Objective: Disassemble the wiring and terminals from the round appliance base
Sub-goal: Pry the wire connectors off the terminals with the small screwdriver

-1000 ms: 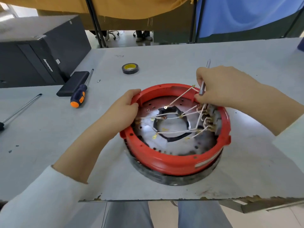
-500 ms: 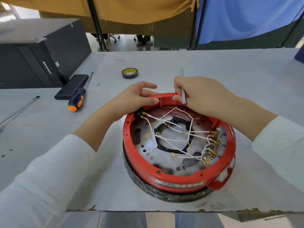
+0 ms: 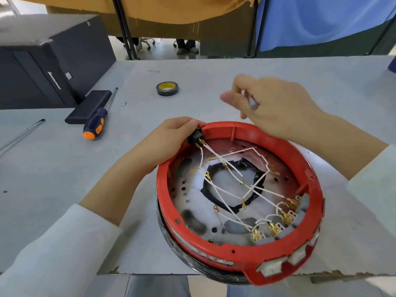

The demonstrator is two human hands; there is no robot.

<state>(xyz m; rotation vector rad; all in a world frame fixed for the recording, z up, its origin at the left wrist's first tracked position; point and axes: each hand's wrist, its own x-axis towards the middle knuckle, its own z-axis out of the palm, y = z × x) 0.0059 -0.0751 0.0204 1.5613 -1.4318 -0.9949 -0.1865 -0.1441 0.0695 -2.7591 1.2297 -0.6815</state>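
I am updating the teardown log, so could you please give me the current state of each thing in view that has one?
Red appliance base: on the table, open side up, overhanging the near edge.
White wires: attached, crossing inside the base.
Black connector: at the rim, gripped by the left hand.
Right hand: raised above the base, holding a thin metal tool.
Screwdriver: lying unused.
Tape roll: lying flat.

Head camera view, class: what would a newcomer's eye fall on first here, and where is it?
The red round appliance base at the table's near edge stands out, with white wires and brass terminals crossing inside it. The left hand grips its far-left rim at a black connector, while the right hand hovers above, holding a thin metal tool.
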